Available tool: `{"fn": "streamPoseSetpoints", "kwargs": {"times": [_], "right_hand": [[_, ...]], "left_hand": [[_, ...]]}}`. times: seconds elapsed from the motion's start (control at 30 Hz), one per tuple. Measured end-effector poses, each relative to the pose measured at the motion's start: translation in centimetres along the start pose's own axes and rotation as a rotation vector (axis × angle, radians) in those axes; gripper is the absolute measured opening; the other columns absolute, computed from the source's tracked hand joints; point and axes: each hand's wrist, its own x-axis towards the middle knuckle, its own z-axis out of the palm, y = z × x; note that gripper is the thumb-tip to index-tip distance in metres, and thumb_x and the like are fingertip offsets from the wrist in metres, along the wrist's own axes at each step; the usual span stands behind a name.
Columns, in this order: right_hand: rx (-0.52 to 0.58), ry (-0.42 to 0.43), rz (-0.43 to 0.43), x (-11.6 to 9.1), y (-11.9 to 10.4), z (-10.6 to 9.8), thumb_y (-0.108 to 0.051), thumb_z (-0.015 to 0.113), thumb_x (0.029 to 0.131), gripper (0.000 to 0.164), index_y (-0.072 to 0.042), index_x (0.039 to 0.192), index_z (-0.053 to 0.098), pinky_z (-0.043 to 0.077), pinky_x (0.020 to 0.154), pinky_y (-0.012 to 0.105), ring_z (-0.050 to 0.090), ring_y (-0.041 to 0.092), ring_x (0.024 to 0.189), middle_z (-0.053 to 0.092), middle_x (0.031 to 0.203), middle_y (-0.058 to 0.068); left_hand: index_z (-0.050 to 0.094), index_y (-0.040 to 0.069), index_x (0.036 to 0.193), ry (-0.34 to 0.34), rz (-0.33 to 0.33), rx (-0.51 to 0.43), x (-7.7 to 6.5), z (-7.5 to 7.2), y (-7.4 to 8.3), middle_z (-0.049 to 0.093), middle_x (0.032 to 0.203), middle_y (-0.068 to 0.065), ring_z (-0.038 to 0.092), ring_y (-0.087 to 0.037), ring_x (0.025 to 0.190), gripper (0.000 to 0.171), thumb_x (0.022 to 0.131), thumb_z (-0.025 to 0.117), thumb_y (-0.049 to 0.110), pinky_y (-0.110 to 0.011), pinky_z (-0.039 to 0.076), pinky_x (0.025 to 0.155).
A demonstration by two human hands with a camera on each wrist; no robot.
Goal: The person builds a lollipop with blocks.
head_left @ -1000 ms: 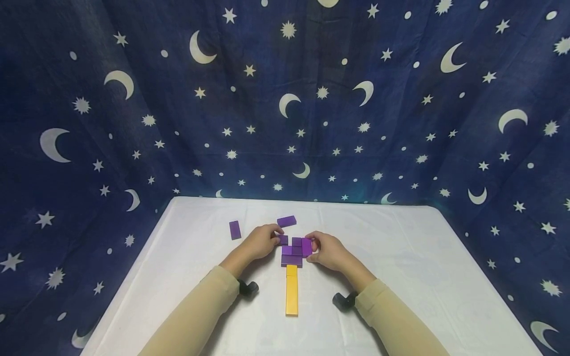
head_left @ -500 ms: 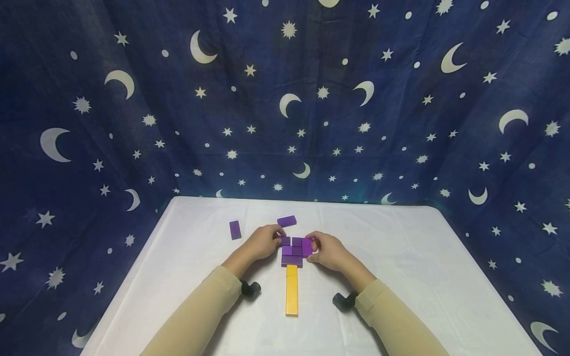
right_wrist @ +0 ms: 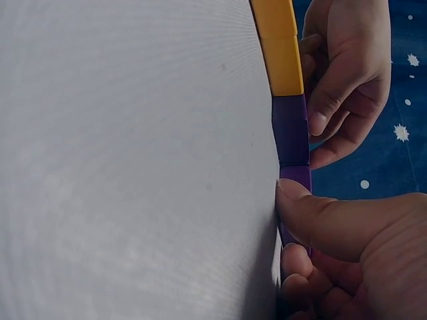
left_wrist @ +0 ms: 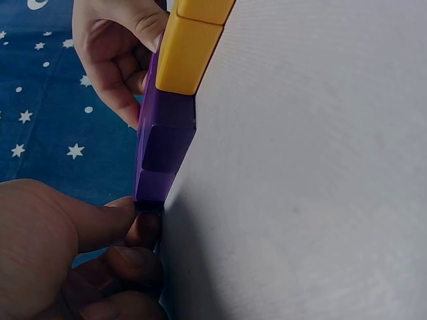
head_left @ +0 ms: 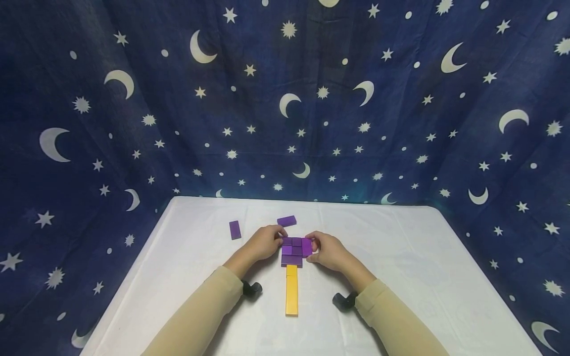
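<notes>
Several purple blocks lie flat in a cluster at the middle of the table. At its far left corner my left hand (head_left: 262, 243) pinches a small purple block (head_left: 287, 241), which sits against its neighbours. On the opposite side my right hand (head_left: 328, 251) holds an oblong purple block (head_left: 307, 247) by its ends, thumb near and finger far. A wider purple block (head_left: 291, 260) forms the near row. From it a row of yellow blocks (head_left: 291, 292) runs toward me. In the right wrist view the right thumb (right_wrist: 303, 203) presses on the purple side.
Beyond the cluster lies a loose purple block (head_left: 287, 221), turned at an angle. Another purple block (head_left: 235, 230) rests farther left. White cloth covers the table (head_left: 392, 247), and a dark blue curtain (head_left: 285, 123) with moons and stars hangs behind and at both sides.
My left hand has slid the small purple block to the right, closing the gap to the cluster. The right hand has stayed in place on its block.
</notes>
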Motion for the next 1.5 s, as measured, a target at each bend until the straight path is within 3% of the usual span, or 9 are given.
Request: {"fn": "streamPoseSetpoints", "kwargs": {"times": [0.3, 0.7, 1.5], "right_hand": [[0.003, 0.0, -0.007, -0.01, 0.14, 0.04, -0.015, 0.094, 0.08, 0.061, -0.017, 0.136, 0.069, 0.053, 0.095, 0.044, 0.06, 0.021, 0.099, 0.066, 0.101, 0.0], [0.014, -0.002, -0.002, -0.05, 0.07, -0.07, -0.014, 0.094, 0.081, 0.061, -0.018, 0.136, 0.069, 0.054, 0.105, 0.049, 0.061, 0.022, 0.103, 0.069, 0.108, 0.001], [0.01, -0.003, 0.0, 0.07, 0.22, 0.06, -0.013, 0.095, 0.08, 0.062, -0.017, 0.137, 0.069, 0.054, 0.099, 0.047, 0.06, 0.022, 0.1, 0.067, 0.103, 0.001]], "left_hand": [[0.075, 0.016, 0.119, -0.005, -0.014, -0.007, 0.05, 0.12, -0.02, 0.075, 0.104, -0.006, 0.067, -0.021, 0.096, 0.018, 0.106, 0.063, 0.011, -0.048, 0.056, 0.1], [0.075, 0.017, 0.118, -0.003, 0.002, 0.017, 0.3, 0.26, -0.18, 0.075, 0.104, -0.006, 0.067, -0.021, 0.097, 0.017, 0.106, 0.063, 0.012, -0.047, 0.057, 0.099], [0.074, 0.017, 0.127, -0.009, 0.002, -0.035, -0.46, -0.6, -0.64, 0.069, 0.097, -0.001, 0.062, -0.018, 0.089, 0.024, 0.104, 0.066, 0.013, -0.044, 0.054, 0.093]]}}
